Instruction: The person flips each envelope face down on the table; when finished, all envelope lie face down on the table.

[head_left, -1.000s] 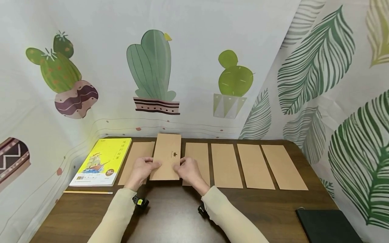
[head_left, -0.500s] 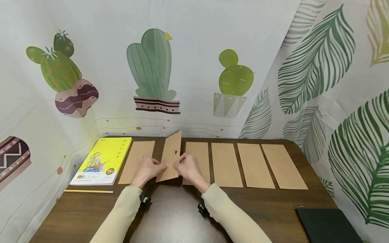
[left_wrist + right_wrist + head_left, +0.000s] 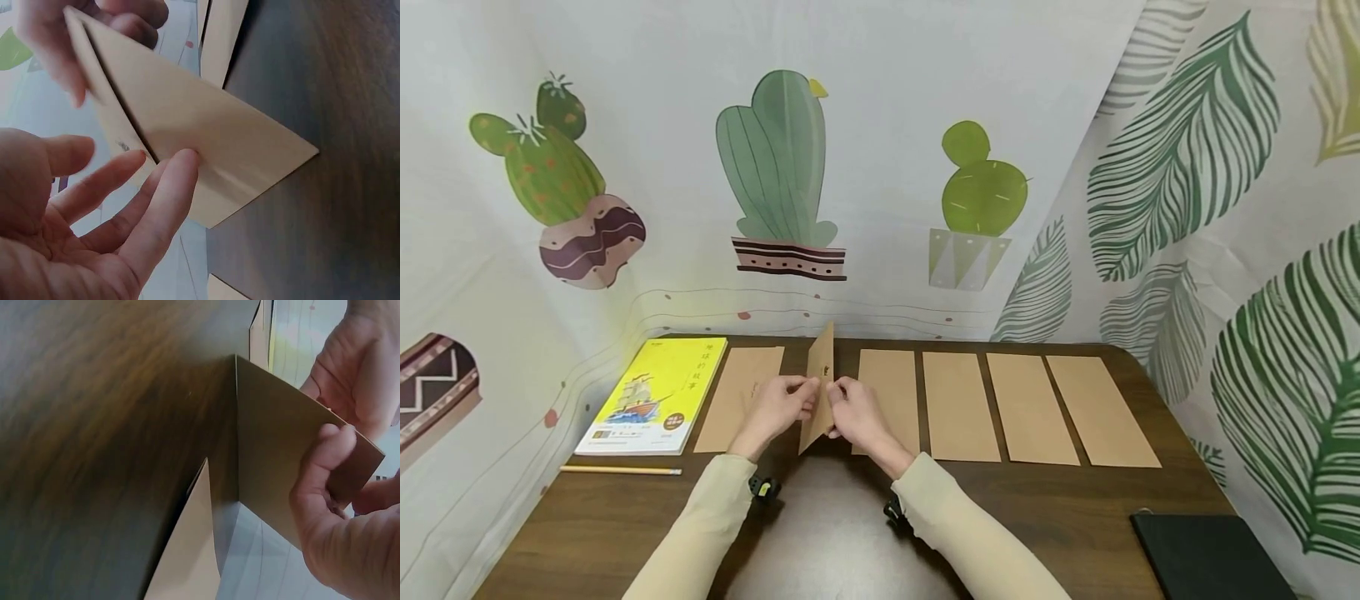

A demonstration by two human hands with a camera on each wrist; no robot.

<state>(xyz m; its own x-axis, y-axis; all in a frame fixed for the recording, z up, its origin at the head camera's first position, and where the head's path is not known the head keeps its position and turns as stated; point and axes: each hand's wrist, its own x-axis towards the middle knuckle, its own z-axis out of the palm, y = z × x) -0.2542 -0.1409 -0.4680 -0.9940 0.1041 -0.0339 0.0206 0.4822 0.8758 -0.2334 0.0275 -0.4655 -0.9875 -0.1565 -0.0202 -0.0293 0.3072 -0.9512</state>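
A brown kraft-paper envelope point(image 3: 820, 367) stands on edge, turned nearly sideways to the head camera. In the right wrist view my right hand point(image 3: 337, 512) pinches it near its upper edge, thumb bent over the plain side. My left hand point(image 3: 777, 410) is at its other face. Seen from the left wrist, a dark slit runs between the flap and the body point(image 3: 187, 112), with a small crown print point(image 3: 123, 146) beside it. Straight left fingers point(image 3: 169, 200) touch the paper around that slit, and the left thumb stands off from it.
Several similar envelopes lie flat in a row, one left point(image 3: 737, 396) and others right point(image 3: 961, 408). A yellow-covered book point(image 3: 655, 396) lies far left, a pencil point(image 3: 621, 471) before it. A black flat item point(image 3: 1210, 554) is at the right front.
The envelope has turned from facing the head camera to nearly edge-on. My left hand has moved right with it, while the right hand has shifted slightly left and keeps its pinch.
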